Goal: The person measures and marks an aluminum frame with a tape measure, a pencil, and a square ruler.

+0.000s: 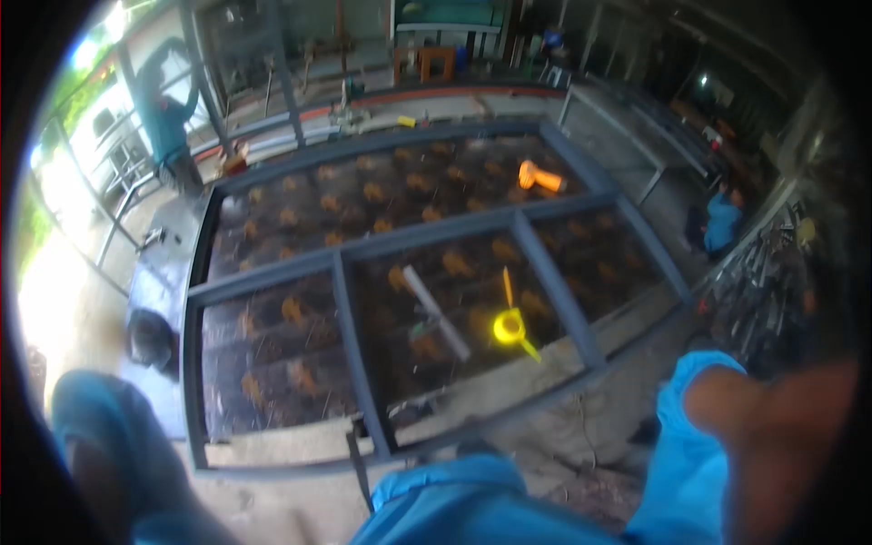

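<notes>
I can't tell how open the fingers are or what they hold; a careless step could crush the tape [509,327] inside the frame [381,243]

Person in teal top [166,132] upper left, arms raised. Person in blue top [724,221] low at far right, near metal scrap pile [772,286]. Orange-brown box-like stand [424,64] at back.

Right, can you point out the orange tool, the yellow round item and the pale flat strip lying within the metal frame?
Orange tool [547,181]: head view, on its longer body.
Yellow round item [506,329]: head view, on its round part.
Pale flat strip [436,312]: head view, midway along it.
</notes>
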Available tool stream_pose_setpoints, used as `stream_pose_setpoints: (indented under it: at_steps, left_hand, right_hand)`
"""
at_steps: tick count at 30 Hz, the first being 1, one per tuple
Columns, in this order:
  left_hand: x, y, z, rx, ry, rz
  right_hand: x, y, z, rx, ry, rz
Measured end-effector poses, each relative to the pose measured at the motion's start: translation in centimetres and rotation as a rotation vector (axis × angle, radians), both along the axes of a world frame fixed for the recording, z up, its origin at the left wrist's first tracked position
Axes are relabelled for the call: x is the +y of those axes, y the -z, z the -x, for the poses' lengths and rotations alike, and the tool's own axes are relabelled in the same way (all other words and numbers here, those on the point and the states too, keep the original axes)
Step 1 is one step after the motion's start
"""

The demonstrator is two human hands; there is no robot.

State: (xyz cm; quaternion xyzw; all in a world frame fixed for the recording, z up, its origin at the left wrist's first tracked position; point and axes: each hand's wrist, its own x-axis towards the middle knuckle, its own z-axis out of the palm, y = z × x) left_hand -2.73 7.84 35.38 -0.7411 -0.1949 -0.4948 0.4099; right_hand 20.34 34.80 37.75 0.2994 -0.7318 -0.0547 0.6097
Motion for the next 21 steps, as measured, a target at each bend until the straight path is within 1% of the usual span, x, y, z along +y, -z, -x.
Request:
stream_pose_setpoints:
  at_steps: [2,3,4,5,6,7,8,9,10,11,12,13,15,17,18,19,21]
  left_hand:
    - [-2.4,0.1,0.7,-0.035,-0.047,-0.013]
    - [-3.4,1.0,1.6,-0.074,-0.077,-0.024]
    - [-4.6,2.6,2.9,-0.169,-0.132,-0.005]
    - [-5.4,5.1,4.5,-0.321,-0.211,0.037]
    - [-6.1,9.2,6.3,-0.594,-0.374,0.135]
    - [-6.2,14.3,7.5,-0.883,-0.542,0.265]
    - [-5.1,20.6,7.6,-1.226,-0.742,0.369]
    - [-5.2,25.7,6.4,-1.426,-0.852,0.638]
    - [-7.7,35.2,6.5,-1.414,-0.855,0.749]
    - [-8.1,39.3,3.4,-1.412,-1.018,0.844]
    - [-9.0,44.0,0.5,-1.61,-0.966,0.906]
    - [-8.3,43.7,-2.8,-1.803,-0.849,0.94]
    - [-7.8,44.8,-6.9,-2.04,-0.604,1.105]
    - [-6.9,44.5,-7.8,-1.735,-0.642,1.455]
    - [-6.2,43.6,-7.1,-1.552,-0.54,1.59]
    - [-5.7,43.5,-6.7,-1.532,-0.519,1.614]
    - [-4.1,43.7,-5.6,-1.288,-0.415,1.751]
  right_hand:
    - [0.0,1.4,0.0,0.058,0.035,0.113]
    - [0.4,3.7,0.1,0.072,0.094,0.213]
    - [1.1,7.6,0.2,0.05,0.247,0.406]
    - [1.9,12.4,0.6,-0.041,0.472,0.655]
    - [2.6,17.8,0.7,-0.202,0.666,0.914]
    - [2.9,24.3,0.0,-0.408,0.613,1.336]
    - [3.7,35.9,-2.8,-0.294,0.63,1.601]
    - [1.6,44.9,-5.6,-0.134,0.557,1.898]
    - [-1.5,54.6,-10.9,-0.326,0.894,1.855]
    - [-5.3,61.0,-15.4,-0.59,1.148,1.841]
    - [-9.2,65.7,-18.6,-0.848,1.3,1.823]
    - [-13.1,69.1,-21.3,-1.062,1.359,1.855]
    - [-19.6,72.2,-25.1,-1.369,1.356,1.99]
    - [-23.4,72.9,-27.0,-1.501,1.303,2.149]
    - [-24.6,72.9,-27.5,-1.533,1.276,2.201]
    - [-25.2,73.1,-27.8,-1.522,1.248,2.229]
    - [-24.5,73.7,-27.4,-1.46,1.192,2.203]
